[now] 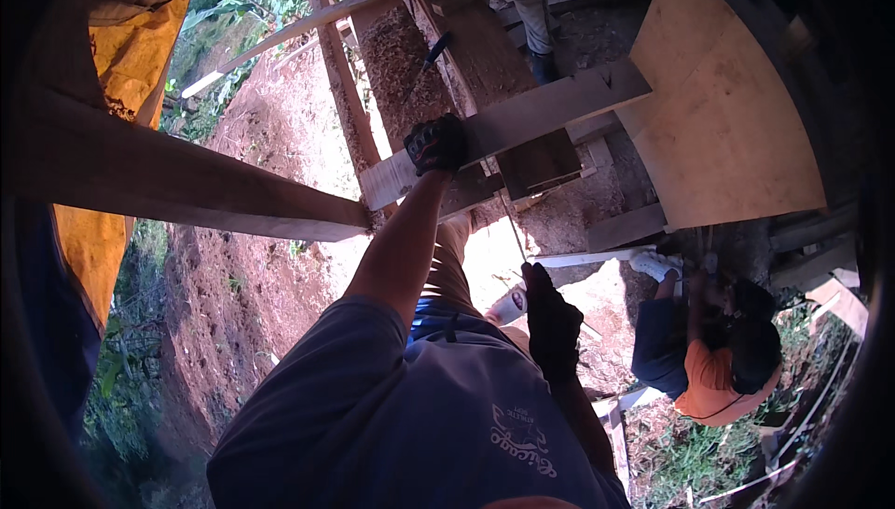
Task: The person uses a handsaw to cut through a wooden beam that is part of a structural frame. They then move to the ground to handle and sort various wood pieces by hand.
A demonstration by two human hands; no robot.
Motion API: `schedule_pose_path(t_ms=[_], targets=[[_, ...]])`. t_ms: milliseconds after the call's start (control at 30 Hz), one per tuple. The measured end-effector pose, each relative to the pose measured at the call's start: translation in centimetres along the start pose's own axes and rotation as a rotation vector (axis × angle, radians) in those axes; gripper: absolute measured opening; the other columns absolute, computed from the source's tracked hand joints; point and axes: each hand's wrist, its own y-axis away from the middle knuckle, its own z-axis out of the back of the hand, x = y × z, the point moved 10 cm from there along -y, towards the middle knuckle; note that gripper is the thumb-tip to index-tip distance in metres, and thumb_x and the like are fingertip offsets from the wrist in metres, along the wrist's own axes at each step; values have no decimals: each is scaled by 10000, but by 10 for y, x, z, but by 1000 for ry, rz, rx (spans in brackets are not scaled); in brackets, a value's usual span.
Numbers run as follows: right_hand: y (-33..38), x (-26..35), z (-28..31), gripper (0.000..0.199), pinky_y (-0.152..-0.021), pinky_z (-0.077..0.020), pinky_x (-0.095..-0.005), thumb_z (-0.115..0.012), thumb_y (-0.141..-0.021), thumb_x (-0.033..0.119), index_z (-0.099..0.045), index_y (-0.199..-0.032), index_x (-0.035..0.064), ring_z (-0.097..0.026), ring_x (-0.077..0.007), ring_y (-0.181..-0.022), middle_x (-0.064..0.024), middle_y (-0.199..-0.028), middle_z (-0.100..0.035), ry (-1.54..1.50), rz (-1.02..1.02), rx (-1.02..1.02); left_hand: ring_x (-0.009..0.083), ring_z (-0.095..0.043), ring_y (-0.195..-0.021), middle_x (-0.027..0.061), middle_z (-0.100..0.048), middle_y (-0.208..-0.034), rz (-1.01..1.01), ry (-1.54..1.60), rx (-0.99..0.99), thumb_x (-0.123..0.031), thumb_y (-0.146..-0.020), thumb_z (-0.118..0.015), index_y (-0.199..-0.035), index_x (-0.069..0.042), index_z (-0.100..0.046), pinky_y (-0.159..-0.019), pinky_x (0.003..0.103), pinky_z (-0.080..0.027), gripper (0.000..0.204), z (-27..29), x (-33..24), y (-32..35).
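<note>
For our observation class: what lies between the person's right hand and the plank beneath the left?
In the head view, a thin, straight tool, perhaps an edge-on saw, runs from the right hand toward the plank.

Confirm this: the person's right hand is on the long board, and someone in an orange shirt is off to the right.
Wrong hand: the head view shows the left hand on the long board. The right hand is apart from it. The someone in an orange shirt is indeed off to the right.

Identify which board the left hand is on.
The long plank slanting under the left hand, its left end pale; the broad tan panel lies away from it.
</note>
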Motion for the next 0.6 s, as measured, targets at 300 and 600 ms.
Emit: schedule_pose_path(t_ms=[300, 600], targets=[[-75, 0, -22, 767, -807, -610, -397, -671, -845, -36, -572, -1593, 106, -764, -312, -1017, -196, -1505, -663, 255, 155, 57, 385, -755, -1148, 154, -805, -1151, 146, 111, 4, -356, -1007, -580, -1128, -199, -802, -921, 585, -573, 298, 3, 22, 13], [-64, 8, -19, 781, -757, -614, -394, -692, -912, -48, -497, -1649, 119, -776, -291, -939, -190, -1446, -690, 356, 69, 55, 397, -783, -1054, 155, -820, -1061, 115, 171, -35, -320, -978, -624, -1024, -184, -834, -878, 555, -586, 254, 0, 1, 14]])
